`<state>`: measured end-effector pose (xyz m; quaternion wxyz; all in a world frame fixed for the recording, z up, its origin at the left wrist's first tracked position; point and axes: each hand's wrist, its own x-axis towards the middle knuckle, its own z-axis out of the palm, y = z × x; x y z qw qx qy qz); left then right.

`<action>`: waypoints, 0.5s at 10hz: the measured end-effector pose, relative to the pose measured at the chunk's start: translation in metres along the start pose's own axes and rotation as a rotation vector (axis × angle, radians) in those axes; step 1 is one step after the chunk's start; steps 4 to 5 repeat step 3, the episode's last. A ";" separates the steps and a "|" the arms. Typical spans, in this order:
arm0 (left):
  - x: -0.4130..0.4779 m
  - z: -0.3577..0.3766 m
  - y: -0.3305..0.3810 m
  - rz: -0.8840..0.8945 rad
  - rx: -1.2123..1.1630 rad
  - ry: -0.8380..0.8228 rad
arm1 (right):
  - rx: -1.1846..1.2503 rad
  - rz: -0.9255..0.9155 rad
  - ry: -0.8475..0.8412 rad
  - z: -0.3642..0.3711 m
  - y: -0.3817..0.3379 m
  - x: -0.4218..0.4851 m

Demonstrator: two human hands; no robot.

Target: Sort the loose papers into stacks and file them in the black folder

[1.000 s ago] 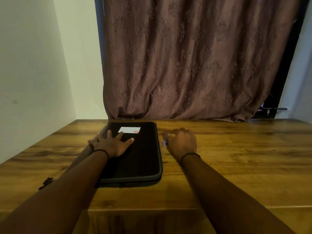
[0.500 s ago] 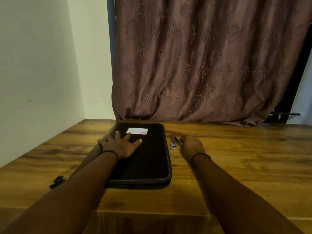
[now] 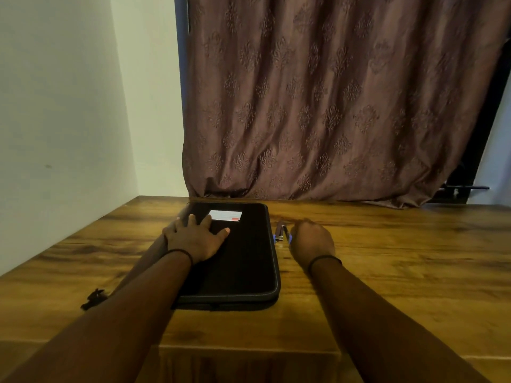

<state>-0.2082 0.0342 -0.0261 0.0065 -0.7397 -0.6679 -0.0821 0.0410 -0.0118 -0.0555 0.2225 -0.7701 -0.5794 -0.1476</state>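
Two bare hands over a wooden table (image 3: 401, 258). Black folder (image 3: 243, 261) lies zipped flat near the table's far edge, left of centre. Left hand (image 3: 195, 239) rests palm down on its far left part, fingers straight and spread, gripping nothing, just short of a white label (image 3: 225, 215) with a red patch. Right hand (image 3: 312, 241) sits on the table just right of the folder, fingers curled, beside a small metal-and-blue object (image 3: 280, 233); cannot tell whether it holds it. Brown patterned curtain (image 3: 331, 106) hangs behind the far edge.
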 end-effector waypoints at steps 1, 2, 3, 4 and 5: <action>0.002 0.003 -0.003 0.065 -0.014 0.196 | 0.001 -0.028 0.105 -0.002 -0.001 -0.002; -0.002 -0.002 -0.009 0.106 -0.043 0.341 | -0.030 -0.058 0.216 -0.002 -0.003 -0.007; -0.009 -0.016 -0.023 0.129 -0.043 0.558 | -0.018 -0.079 0.341 -0.017 -0.018 -0.013; -0.009 -0.016 -0.023 0.129 -0.043 0.558 | -0.018 -0.079 0.341 -0.017 -0.018 -0.013; -0.009 -0.016 -0.023 0.129 -0.043 0.558 | -0.018 -0.079 0.341 -0.017 -0.018 -0.013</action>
